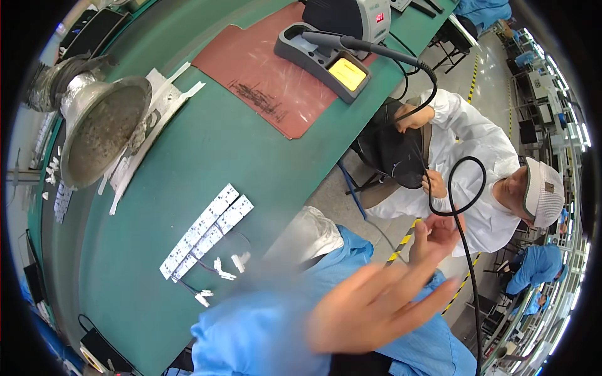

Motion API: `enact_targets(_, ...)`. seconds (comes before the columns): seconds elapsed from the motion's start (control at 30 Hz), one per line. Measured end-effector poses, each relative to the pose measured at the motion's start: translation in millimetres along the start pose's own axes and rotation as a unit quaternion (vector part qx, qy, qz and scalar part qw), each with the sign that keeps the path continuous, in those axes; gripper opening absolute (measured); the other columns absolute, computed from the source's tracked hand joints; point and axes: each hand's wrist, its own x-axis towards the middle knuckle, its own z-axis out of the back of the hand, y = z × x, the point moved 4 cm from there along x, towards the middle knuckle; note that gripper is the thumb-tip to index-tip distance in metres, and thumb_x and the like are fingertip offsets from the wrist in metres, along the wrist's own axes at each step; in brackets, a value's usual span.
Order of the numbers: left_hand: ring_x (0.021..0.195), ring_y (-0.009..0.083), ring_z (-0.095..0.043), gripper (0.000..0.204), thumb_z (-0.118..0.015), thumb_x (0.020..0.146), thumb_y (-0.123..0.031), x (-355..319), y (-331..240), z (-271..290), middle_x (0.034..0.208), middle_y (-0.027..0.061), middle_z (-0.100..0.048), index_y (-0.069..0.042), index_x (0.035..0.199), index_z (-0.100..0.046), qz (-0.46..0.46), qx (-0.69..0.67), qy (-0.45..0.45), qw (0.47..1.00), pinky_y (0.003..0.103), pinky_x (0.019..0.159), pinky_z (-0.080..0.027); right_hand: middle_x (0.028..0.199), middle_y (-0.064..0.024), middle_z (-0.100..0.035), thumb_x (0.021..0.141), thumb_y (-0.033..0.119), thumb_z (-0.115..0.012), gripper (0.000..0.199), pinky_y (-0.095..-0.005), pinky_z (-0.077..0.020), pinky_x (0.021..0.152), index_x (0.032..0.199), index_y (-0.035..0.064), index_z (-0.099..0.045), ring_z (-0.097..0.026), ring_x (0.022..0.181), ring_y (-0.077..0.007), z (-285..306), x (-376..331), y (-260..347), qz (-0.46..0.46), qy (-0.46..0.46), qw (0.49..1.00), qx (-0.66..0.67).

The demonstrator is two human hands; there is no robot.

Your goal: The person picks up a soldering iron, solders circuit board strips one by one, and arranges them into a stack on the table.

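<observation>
My left hand [370,307], in a blue sleeve, is raised off the bench's edge. Its fingers are stretched and apart, smeared by motion, and nothing shows in them. Just beyond its fingertips is my right hand [439,237], fingers loosely bent and apart, with no held thing visible. A black cable [465,250] passes right by its fingers; whether they touch is unclear. On the green bench [276,169] lie two white LED strip boards [207,232], side by side, with thin wires ending in white connectors [222,269].
A soldering iron [326,41] rests in its stand with a yellow sponge [347,74] on a reddish mat [251,75]. A metal fume hood [106,131] stands at left. A seated co-worker in white [470,131] holds a dark bag-like item [401,150]. White cloth [313,232] lies by the bench edge.
</observation>
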Motion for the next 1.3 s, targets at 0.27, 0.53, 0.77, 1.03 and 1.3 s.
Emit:
enact_targets(0.27, 0.088, 0.0196, -0.061, 0.023, -0.062, 0.08, -0.014, 25.6, -3.6, -67.5, 0.123, 0.0148, -0.058, -0.006, 0.101, -0.059, -0.069, -0.099, 0.043, 0.992, 0.029, 0.07, -0.049, 0.08, -0.0057, -0.053, 0.095, 0.011, -0.06, 0.01, -0.0231, -0.0376, 0.055, 0.1, 0.0016, -0.059, -0.049, 0.064, -0.0102, -3.9, 24.3, -27.8, 0.079, -0.055, 0.995, 0.008)
enact_targets(0.53, 0.085, 0.0335, -0.067, 0.031, -0.065, 0.078, -0.001, 20.2, 24.9, -49.9, 0.115, 0.0198, -0.06, -0.001, 0.107, -0.053, -0.004, -0.196, -0.014, 0.981, 0.037, 0.065, -0.057, 0.084, -0.0103, -0.056, 0.091, -0.001, -0.061, 0.004, -0.026, -0.0505, 0.061, 0.094, -0.003, -0.059, -0.06, 0.069, -0.0164, 24.7, 14.8, -66.1, 0.065, -0.031, 0.991, -0.114)
enact_targets(0.77, 0.089, 0.0288, -0.066, 0.033, -0.068, 0.078, -0.005, -15.6, 2.6, -58.4, 0.11, 0.0135, -0.063, -0.004, 0.109, -0.056, -0.001, -0.319, 0.085, 0.944, 0.035, 0.072, -0.056, 0.09, -0.0128, -0.061, 0.096, 0.002, -0.056, 0.01, -0.0256, -0.0532, 0.07, 0.104, -0.004, -0.059, -0.064, 0.078, -0.0165, 17.1, 29.0, -73.6, 0.041, 0.024, 0.987, -0.155)
enact_targets(1.03, 0.085, 0.0276, -0.066, 0.021, -0.061, 0.082, -0.01, -1.0, -6.6, -58.3, 0.107, 0.014, -0.06, -0.002, 0.1, -0.056, -0.078, -0.305, 0.139, 0.939, 0.032, 0.068, -0.056, 0.08, -0.014, -0.065, 0.077, -0.004, -0.074, 0.02, -0.0315, -0.0504, 0.067, 0.095, 0.0003, -0.068, -0.065, 0.074, -0.0243, -10.3, 27.2, -43.3, 0.12, 0.167, 0.966, -0.158)
enact_targets(1.3, 0.084, 0.0222, -0.066, 0.023, -0.062, 0.08, -0.008, -0.8, 8.7, -67.6, 0.106, 0.0123, -0.059, 0.0, 0.101, -0.056, -0.094, -0.257, 0.115, 0.955, 0.03, 0.064, -0.055, 0.107, -0.0118, -0.052, 0.094, 0.03, -0.062, 0.041, -0.0265, -0.0462, 0.058, 0.119, -0.002, -0.057, -0.057, 0.08, -0.0173, -3.3, -1.5, -4.9, -0.131, 0.096, 0.964, 0.213)
